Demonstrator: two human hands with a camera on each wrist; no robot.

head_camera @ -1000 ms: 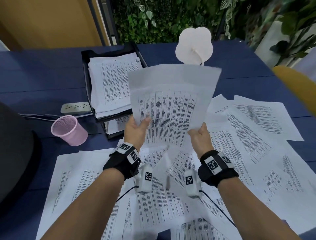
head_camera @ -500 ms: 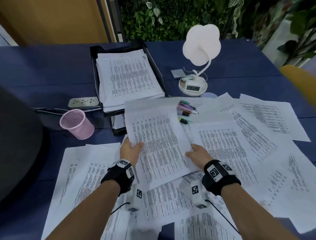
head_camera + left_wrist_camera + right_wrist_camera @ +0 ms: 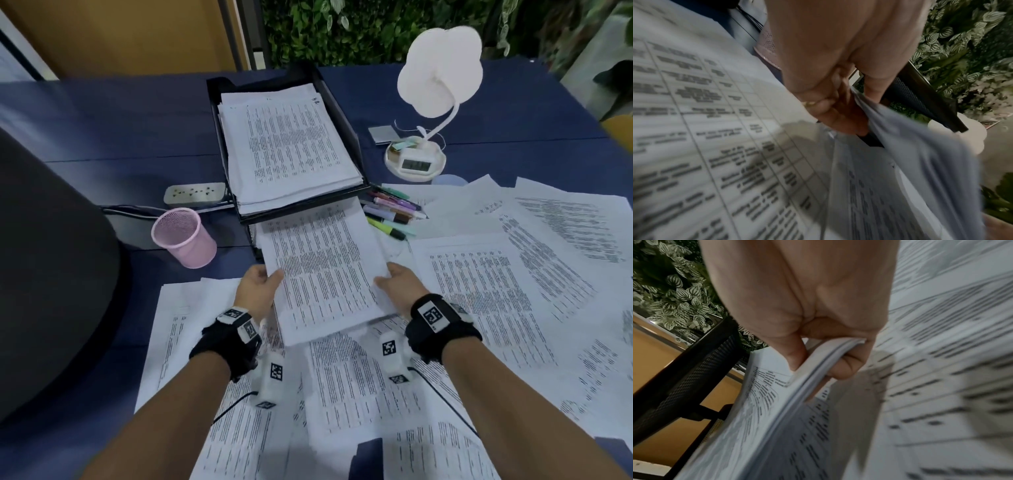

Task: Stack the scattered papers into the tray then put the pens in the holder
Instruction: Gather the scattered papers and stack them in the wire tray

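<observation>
**Both hands gripping paper bundle in front of tray**

Left hand [image 3: 258, 287] at bundle's left edge, thumb on top, fingers [image 3: 838, 116] curled under, clamping the sheets. Right hand [image 3: 399, 282] mirrored at right edge: thumb over, fingers [image 3: 846, 368] wrapped beneath, pinching a stack several sheets thick. Forearms reaching fwd, roughly parallel, wrists w/ black straps and tagged white camera blocks below. Paper bundle [image 3: 325, 274] held between both sets of fingers, just above the loose sheets, far end pointing into the lower tier of the tray [image 3: 346, 113]. Cannot tell whether far end is touching the tray.

Beyond fingers: black two-tier tray, top tier already loaded w/ a thick pile of printed pages. Left of left fingers: pink mesh holder [image 3: 183, 238], upright, near the tray's front corner; white power strip [image 3: 195, 193] behind it. Right of and beyond right fingers: pens [image 3: 394, 214], a cluster of coloured markers lying on the bench just beside the tray's right front corner, partly on paper. Further right: white lamp [image 3: 440, 68] w/ clock base.

Scattered papers [image 3: 496, 291] covering the near and right bench [image 3: 102, 130], overlapping, also under both wrists. Dark blue bench top. Room behind: green leaf wall, tan panel at left, dark rounded chair back at far left.
</observation>
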